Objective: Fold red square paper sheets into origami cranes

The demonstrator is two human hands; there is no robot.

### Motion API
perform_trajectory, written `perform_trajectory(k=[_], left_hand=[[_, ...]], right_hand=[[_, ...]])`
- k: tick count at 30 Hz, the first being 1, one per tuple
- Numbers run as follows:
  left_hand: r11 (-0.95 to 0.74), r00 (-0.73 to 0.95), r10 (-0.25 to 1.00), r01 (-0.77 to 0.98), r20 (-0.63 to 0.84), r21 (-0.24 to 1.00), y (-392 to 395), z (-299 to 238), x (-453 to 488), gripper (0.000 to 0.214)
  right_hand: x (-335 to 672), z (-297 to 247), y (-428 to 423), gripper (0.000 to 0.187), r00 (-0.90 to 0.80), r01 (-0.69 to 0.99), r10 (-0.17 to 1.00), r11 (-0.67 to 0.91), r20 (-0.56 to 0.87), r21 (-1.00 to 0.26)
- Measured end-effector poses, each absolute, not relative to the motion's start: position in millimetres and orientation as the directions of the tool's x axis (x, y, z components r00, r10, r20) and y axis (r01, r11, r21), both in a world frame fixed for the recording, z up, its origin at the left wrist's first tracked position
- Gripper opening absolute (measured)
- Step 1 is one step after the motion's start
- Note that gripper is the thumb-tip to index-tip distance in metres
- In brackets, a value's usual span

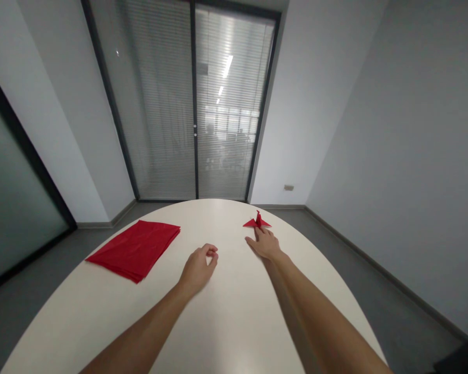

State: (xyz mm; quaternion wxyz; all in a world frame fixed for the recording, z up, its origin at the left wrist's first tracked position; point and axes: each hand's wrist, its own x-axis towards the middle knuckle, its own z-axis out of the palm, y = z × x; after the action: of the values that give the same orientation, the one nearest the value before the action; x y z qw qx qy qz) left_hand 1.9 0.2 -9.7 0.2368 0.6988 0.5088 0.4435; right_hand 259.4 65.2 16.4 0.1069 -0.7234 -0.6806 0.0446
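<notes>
A red folded paper crane (259, 220) stands near the far right part of the table, its wings spread to both sides. My right hand (265, 244) is stretched out to it, with the fingertips at the crane's near side and the thumb held apart to the left. Whether the fingertips press on the paper is hard to see. Over the middle of the table, my left hand (199, 267) has its fingers curled round toward the thumb, with nothing visible in them. To its left lies a stack of red paper sheets (136, 249), edges slightly uneven.
The round white table (222, 322) carries these things. Beyond it stands a glass partition with blinds (164, 104), framed in black. Plain walls rise on both sides, and a wall socket (288, 187) sits low at the back. A dark object (462, 358) shows at the lower right corner.
</notes>
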Motion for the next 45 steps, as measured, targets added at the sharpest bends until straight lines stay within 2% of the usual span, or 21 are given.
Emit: perform_trajectory(k=[10, 24, 34, 37, 41, 45], left_hand=[[-0.365, 0.086, 0.923, 0.508, 0.376, 0.78, 5, -11, 4, 0.014], [-0.357, 0.08, 0.925, 0.513, 0.371, 0.78, 9, -12, 8, 0.013], [-0.369, 0.104, 0.922, 0.533, 0.373, 0.761, 6, -10, 11, 0.014], [-0.385, 0.1, 0.913, 0.534, 0.396, 0.753, 4, -10, 14, 0.014], [-0.424, 0.107, 0.885, 0.591, 0.454, 0.687, -2, -11, 18, 0.016], [-0.418, 0.156, 0.86, 0.76, 0.485, 0.498, -10, 2, 19, 0.023]], right_hand=[[268, 0, 82, 0.07, 0.082, 0.976, 0.989, -0.055, 0.122, -0.212], [278, 6, 88, 0.069, 0.06, 0.978, 0.996, -0.045, 0.069, -0.202], [252, 29, 51, 0.043, 0.107, 0.986, 0.988, -0.092, 0.11, -0.136], [246, 28, 30, 0.04, 0.105, 0.989, 0.987, -0.091, 0.119, -0.117], [251, 21, 5, 0.043, 0.058, 0.992, 0.976, -0.034, 0.209, -0.12], [261, 18, -1, 0.036, -0.02, 0.989, 0.969, 0.055, 0.246, -0.137]])
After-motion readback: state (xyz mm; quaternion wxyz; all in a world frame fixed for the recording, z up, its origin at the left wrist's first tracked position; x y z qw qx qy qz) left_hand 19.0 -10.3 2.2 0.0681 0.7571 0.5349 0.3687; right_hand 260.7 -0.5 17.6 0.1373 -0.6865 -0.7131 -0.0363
